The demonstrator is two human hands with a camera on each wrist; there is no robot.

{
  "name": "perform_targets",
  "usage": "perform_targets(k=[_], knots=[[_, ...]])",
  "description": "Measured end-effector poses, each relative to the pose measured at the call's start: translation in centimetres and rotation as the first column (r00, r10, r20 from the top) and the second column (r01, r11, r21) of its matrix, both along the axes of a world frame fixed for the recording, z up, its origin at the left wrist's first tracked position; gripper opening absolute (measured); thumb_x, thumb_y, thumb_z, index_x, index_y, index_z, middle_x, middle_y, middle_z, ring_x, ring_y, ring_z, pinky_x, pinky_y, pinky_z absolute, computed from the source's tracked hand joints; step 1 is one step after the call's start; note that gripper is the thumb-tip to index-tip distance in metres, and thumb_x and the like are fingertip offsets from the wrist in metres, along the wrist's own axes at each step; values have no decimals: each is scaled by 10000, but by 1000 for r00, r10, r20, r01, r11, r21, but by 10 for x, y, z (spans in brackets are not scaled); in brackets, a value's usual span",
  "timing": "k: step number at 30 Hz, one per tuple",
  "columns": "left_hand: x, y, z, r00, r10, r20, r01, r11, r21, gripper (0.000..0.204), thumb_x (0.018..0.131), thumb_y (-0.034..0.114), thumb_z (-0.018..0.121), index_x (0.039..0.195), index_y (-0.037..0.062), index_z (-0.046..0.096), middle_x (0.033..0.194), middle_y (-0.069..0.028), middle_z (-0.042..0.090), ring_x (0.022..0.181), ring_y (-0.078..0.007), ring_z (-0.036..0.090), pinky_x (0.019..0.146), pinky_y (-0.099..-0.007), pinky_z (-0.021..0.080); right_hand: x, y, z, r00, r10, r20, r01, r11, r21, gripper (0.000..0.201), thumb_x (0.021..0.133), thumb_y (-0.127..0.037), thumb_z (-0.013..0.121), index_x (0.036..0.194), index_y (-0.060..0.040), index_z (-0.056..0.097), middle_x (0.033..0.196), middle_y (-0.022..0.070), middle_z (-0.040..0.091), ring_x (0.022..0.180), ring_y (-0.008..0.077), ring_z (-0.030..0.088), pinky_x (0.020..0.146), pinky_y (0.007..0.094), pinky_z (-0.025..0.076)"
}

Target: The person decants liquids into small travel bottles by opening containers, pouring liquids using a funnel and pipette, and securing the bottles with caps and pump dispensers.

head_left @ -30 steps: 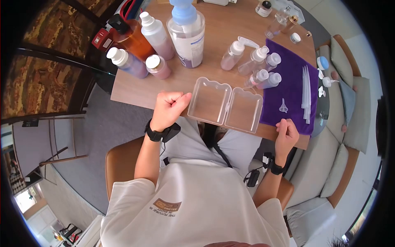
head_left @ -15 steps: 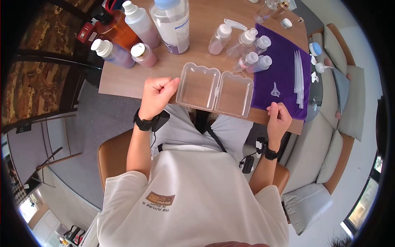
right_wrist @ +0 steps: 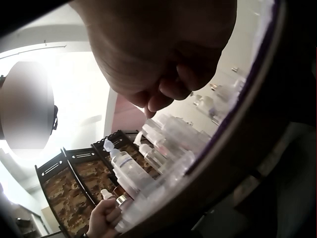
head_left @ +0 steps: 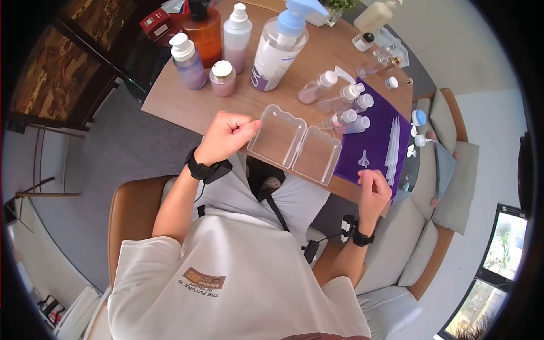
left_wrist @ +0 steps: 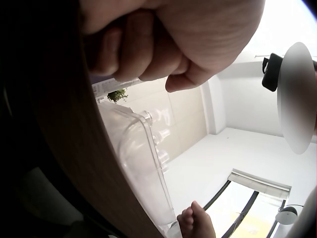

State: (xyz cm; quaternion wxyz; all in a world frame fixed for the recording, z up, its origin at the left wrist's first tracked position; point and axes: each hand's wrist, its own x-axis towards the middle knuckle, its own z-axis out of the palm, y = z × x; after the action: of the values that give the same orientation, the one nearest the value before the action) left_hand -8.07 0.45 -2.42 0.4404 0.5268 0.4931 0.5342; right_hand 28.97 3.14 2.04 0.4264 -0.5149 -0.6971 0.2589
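Observation:
My left hand [head_left: 226, 136] rests at the near table edge with its fingers curled in and nothing in them, its thumb beside the left end of an open clear plastic case [head_left: 276, 135]. In the left wrist view those fingers [left_wrist: 138, 54] fold toward the palm. Beyond the case's right end, my right hand [head_left: 375, 194] is curled and holds nothing, at the near edge of a purple cloth [head_left: 354, 161]. Close ahead of it lie a small clear funnel [head_left: 364, 159] and several thin plastic droppers [head_left: 392, 150]. The case lies with both halves spread flat on the table.
Several small travel bottles [head_left: 345, 118] stand behind the case, partly over the cloth. Back left are a large pump bottle [head_left: 279, 51], an amber bottle [head_left: 203, 39], a white-topped bottle [head_left: 237, 37] and a pink jar [head_left: 222, 79]. Perfume bottles [head_left: 374, 62] stand at the far right.
The head view has shifted and turned, so everything sits differently in the picture. Both hands stay curled at the table edge, and the case and bottles keep their places.

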Motion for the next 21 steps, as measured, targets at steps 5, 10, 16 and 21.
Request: perform_targets(k=[5,10,16,21], knots=[[0,1,2,1000,-2,-28,3,999,36,534,1038,154,665,630,53,336,579,49,296,574,-48,272,492,-310,230,-48,33,82,943,230,242,-270,951,151,168,885,4,789,1049,-10,756,877,29,681,697,88,523,616,236,407],[-1,1,-6,1000,-5,-10,6,998,62,524,1038,152,658,641,56,331,595,53,286,588,-48,253,500,-314,212,-123,82,142,798,310,517,-486,839,246,352,867,-224,840,1157,-51,741,1107,109,724,1017,297,653,907,387,519],[-1,1,-5,1000,-11,8,10,998,61,521,1036,181,658,642,45,346,582,50,291,584,-49,273,498,-315,237,-191,136,145,691,300,658,-617,718,321,625,802,-451,881,1190,9,712,1168,195,715,1113,367,654,992,474,495],[-1,0,1,1000,-15,6,14,998,65,525,1037,189,659,638,39,351,575,42,292,574,-50,279,491,-320,245,-213,145,146,592,373,715,-650,745,149,702,783,-509,879,1198,27,699,1127,217,725,1067,405,667,988,483,499]])
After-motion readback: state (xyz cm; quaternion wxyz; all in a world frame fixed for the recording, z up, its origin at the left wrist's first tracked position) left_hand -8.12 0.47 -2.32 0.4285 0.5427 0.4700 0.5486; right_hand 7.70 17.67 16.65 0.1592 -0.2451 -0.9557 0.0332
